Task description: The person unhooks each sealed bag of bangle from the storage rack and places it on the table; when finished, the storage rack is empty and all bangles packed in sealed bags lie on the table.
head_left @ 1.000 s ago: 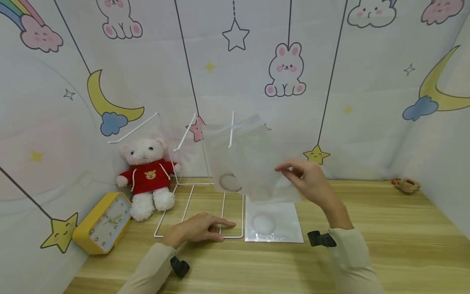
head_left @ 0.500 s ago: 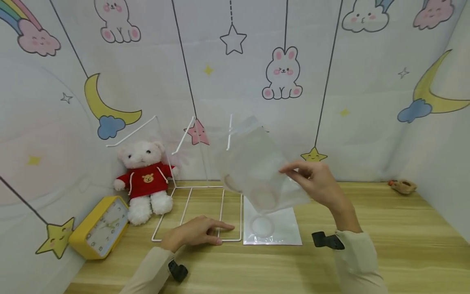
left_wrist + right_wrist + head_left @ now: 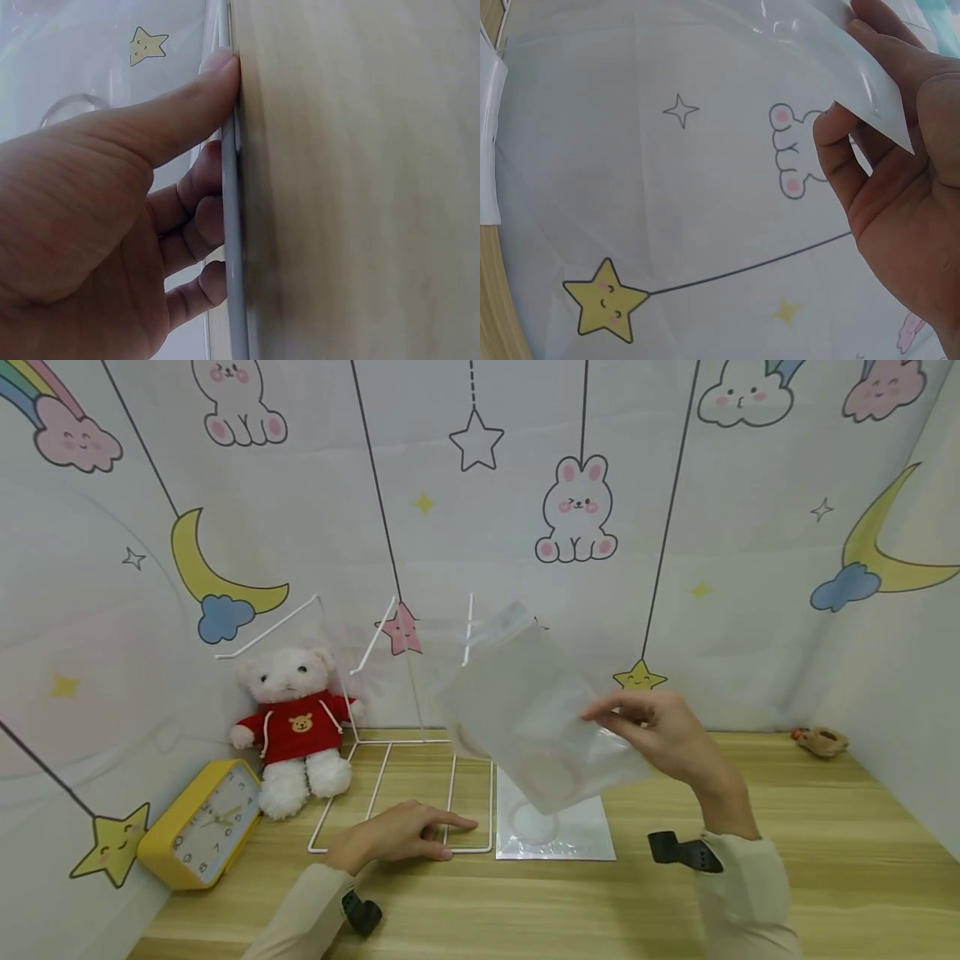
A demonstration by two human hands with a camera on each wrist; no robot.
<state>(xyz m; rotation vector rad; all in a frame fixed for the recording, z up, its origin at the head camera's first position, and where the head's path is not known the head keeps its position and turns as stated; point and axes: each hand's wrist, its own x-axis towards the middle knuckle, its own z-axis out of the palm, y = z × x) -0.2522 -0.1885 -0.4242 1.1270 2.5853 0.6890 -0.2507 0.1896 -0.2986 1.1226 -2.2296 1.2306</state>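
The right hand is pinching a translucent rectangular plastic bag at its right edge, thumb and fingertips pressing together; the bag is extending leftward from the grip, above a flat silvery-white packet. The left hand, fingers loosely extended, is touching a white metal wire rack.

Clear bag in right hand

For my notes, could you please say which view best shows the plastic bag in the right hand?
The head view: it shows most of the plastic bag, tilted, with the right hand pinching its edge. The right wrist view catches only a cropped part, close up; in the left wrist view, I can't tell whether any shows.
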